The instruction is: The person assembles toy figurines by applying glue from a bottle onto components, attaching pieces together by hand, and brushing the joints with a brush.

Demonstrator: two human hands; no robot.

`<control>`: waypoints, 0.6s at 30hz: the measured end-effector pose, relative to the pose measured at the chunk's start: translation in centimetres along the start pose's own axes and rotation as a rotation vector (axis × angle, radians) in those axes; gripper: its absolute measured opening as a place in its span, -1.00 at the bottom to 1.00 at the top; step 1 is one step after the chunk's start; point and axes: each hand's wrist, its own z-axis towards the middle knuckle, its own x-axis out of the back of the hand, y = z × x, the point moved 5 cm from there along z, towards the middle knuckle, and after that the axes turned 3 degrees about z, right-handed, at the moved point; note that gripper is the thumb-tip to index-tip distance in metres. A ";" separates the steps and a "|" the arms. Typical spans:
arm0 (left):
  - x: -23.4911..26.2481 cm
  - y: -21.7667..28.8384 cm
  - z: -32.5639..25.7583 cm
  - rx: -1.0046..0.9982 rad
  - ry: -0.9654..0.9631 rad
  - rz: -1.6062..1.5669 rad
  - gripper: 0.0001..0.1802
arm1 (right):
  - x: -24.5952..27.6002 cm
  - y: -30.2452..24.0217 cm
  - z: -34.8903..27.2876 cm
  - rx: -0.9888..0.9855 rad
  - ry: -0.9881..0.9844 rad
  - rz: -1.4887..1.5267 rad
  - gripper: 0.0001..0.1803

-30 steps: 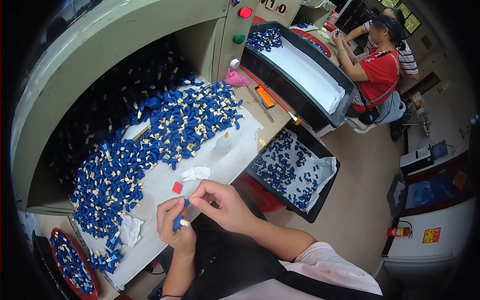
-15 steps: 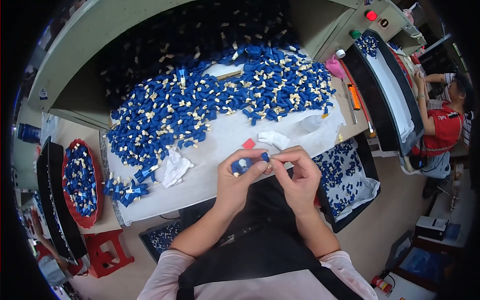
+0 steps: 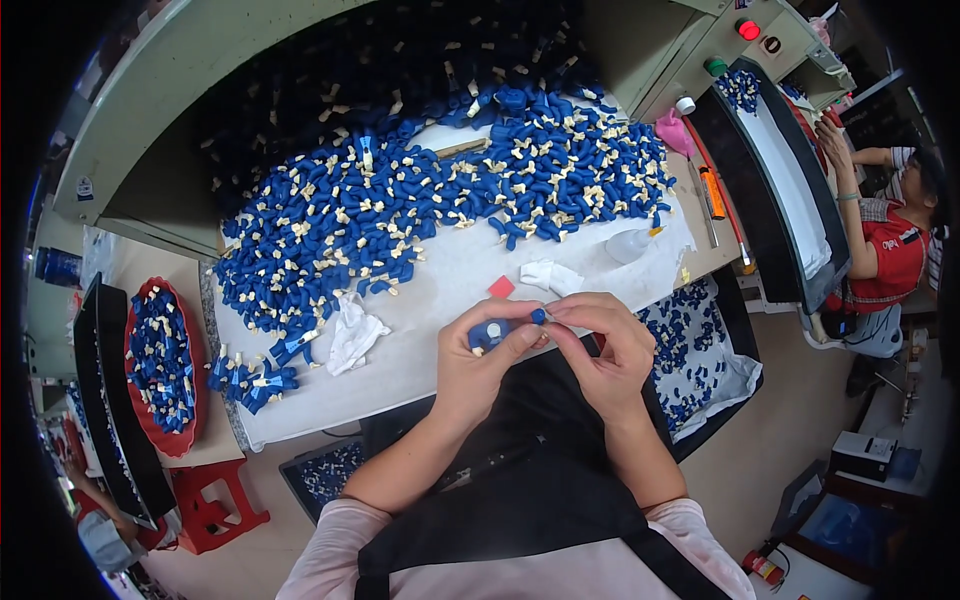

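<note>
Low over the front edge of the white-covered table, my left hand is closed around a blue moulded piece with a pale round spot and a cream end. At its fingertips shows a small blue part, round at the end facing me. My right hand pinches at this small part with thumb and index finger, so both hands meet there. Fingers hide whether the two blue pieces are joined. Beyond them spreads a large heap of small blue parts with cream tips.
White cloths, a red square and a clear bottle lie on the table. Blue figures sit at the left edge, beside a red tray. A black tray stands right; farther off, a person in red works.
Both hands have shifted slightly right. The small blue part has turned, so its round end now shows. The person at the far right has raised an arm.
</note>
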 end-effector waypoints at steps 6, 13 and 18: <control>0.2 -0.5 0.0 0.182 -0.072 -0.042 -0.79 | 0.4 -0.1 0.2 0.048 -0.049 -0.030 -0.80; 0.1 -0.6 0.1 0.286 -0.161 -0.142 -0.79 | 0.6 0.0 0.1 -0.009 -0.066 0.014 -0.83; 0.3 -0.9 0.3 0.322 -0.188 -0.166 -0.80 | 0.6 0.1 0.1 0.016 -0.106 -0.009 -0.83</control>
